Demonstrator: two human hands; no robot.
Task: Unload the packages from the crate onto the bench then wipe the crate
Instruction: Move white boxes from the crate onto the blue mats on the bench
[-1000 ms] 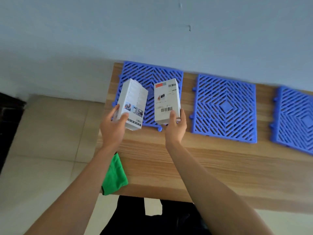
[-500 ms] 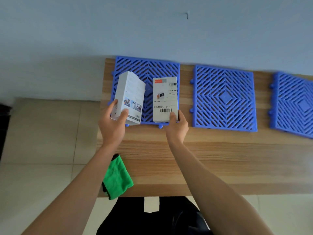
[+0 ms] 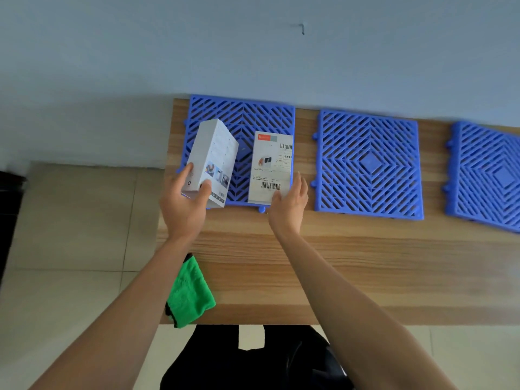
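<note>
My left hand [image 3: 183, 209] grips the near end of a white package [image 3: 213, 153], held tilted above the left part of a blue grid mat [image 3: 244, 116] on the wooden bench [image 3: 309, 263]. A second white package [image 3: 270, 164] with barcode labels lies flat on the right part of the same mat. My right hand [image 3: 287, 209] is at that package's near right corner, fingers spread, thumb just over its edge. A green cloth [image 3: 188, 294] hangs over the bench's front left corner. No crate shows clearly.
Two more blue grid mats, one in the middle [image 3: 368, 164] and one at the right [image 3: 489, 175], lie along the back of the bench by the wall. A dark shape [image 3: 253, 361] sits below the front edge. Tiled floor lies to the left.
My right hand has set its package flat on the blue mat and spread its fingers. The left hand has lowered its package slightly towards the mat.
</note>
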